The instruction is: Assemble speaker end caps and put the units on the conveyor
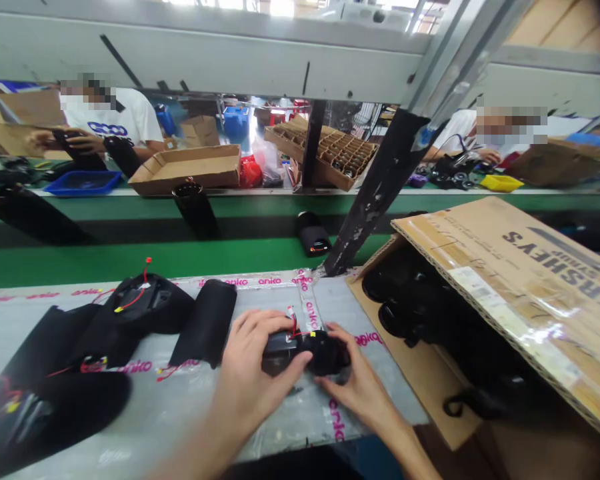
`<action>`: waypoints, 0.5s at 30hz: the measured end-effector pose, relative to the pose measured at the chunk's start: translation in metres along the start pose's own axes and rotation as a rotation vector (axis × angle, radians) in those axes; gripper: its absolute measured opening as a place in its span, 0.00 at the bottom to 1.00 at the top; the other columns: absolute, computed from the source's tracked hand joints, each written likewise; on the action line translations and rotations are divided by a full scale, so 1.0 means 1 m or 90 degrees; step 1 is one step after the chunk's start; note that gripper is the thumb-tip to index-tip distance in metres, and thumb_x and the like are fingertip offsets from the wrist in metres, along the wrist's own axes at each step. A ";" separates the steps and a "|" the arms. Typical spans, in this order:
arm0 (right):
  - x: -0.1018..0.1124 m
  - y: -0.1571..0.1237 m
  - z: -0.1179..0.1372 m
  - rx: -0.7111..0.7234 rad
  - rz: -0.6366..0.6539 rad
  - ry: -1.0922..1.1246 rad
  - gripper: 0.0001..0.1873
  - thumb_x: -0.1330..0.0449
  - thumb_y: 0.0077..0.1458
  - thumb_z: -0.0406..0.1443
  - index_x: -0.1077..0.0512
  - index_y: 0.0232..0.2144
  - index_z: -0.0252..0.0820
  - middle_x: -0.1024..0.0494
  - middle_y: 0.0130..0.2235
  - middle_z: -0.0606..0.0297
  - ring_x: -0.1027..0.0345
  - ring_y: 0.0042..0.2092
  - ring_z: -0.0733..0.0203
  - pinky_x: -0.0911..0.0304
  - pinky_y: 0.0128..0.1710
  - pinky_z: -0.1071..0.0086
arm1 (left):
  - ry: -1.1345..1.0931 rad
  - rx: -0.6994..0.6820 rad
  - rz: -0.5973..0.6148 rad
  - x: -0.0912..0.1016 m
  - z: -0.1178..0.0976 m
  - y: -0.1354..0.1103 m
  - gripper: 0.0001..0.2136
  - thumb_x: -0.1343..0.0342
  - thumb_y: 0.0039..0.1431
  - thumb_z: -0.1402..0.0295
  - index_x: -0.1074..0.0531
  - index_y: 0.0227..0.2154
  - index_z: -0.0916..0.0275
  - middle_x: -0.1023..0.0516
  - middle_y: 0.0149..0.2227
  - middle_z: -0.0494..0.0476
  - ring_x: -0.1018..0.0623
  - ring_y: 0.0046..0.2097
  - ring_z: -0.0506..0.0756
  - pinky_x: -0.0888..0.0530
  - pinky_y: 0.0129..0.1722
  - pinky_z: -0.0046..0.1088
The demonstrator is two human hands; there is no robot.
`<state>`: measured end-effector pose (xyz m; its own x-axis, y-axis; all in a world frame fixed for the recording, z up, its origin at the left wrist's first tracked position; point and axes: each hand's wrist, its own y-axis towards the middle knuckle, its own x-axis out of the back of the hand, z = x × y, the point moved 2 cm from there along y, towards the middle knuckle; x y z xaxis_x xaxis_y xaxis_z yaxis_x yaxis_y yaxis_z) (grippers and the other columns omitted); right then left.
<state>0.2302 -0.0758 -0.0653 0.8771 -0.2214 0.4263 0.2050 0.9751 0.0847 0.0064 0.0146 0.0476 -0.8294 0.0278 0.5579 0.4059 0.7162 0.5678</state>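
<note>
Hands (253,363) around black housing (307,352), table edge (300,447) near

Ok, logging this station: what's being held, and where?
A black plastic housing with red wires: the left hand grips its left end from above, the right hand cups its lower right edge.

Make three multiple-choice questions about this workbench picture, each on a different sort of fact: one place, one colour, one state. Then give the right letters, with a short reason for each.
1. Where is the cardboard box that holds black parts?
A) Right of the hands
B) Left of the hands
C) On the far bench

2. What colour is the tray at the far bench's left?
A) Yellow
B) Red
C) Blue

3. What is the state of the black wired part?
A) Lying untouched
B) Held by the left hand and right hand
C) Inside the box

Answers:
1. A: it sits beyond the right hand.
2. C: its rim shows blue.
3. B: both hands are on it.
</note>
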 end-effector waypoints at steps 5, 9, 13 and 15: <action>0.003 -0.008 0.005 0.104 0.114 -0.242 0.49 0.29 0.53 0.33 0.40 0.74 0.47 0.48 0.80 0.49 0.58 0.80 0.33 0.54 0.76 0.30 | -0.025 -0.043 0.006 -0.002 -0.006 0.007 0.09 0.34 0.67 0.76 0.25 0.43 0.57 0.15 0.40 0.51 0.17 0.44 0.57 0.28 0.52 0.40; -0.002 0.008 0.022 0.141 0.232 -0.222 0.46 0.35 0.54 0.27 0.34 0.73 0.51 0.38 0.76 0.52 0.46 0.77 0.38 0.45 0.74 0.37 | -0.051 -0.087 0.050 -0.002 -0.002 0.013 0.07 0.38 0.70 0.78 0.26 0.41 0.58 0.15 0.39 0.50 0.17 0.42 0.55 0.28 0.51 0.37; 0.009 0.033 0.032 0.024 0.193 0.012 0.36 0.32 0.63 0.40 0.31 0.71 0.50 0.30 0.72 0.52 0.34 0.71 0.39 0.37 0.71 0.43 | -0.055 -0.097 0.013 -0.004 0.003 0.011 0.08 0.39 0.71 0.78 0.25 0.46 0.59 0.14 0.40 0.52 0.17 0.42 0.55 0.25 0.49 0.36; 0.018 0.042 0.034 -0.073 0.151 0.211 0.34 0.39 0.69 0.53 0.31 0.71 0.48 0.22 0.66 0.52 0.23 0.63 0.39 0.28 0.63 0.45 | -0.065 -0.102 -0.010 -0.005 0.003 0.011 0.08 0.39 0.71 0.79 0.24 0.47 0.59 0.14 0.39 0.52 0.16 0.40 0.54 0.24 0.47 0.35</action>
<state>0.2396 -0.0383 -0.0231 0.9942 -0.0017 0.1072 0.0114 0.9959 -0.0895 0.0136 0.0242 0.0493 -0.8672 0.0941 0.4890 0.4424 0.5966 0.6696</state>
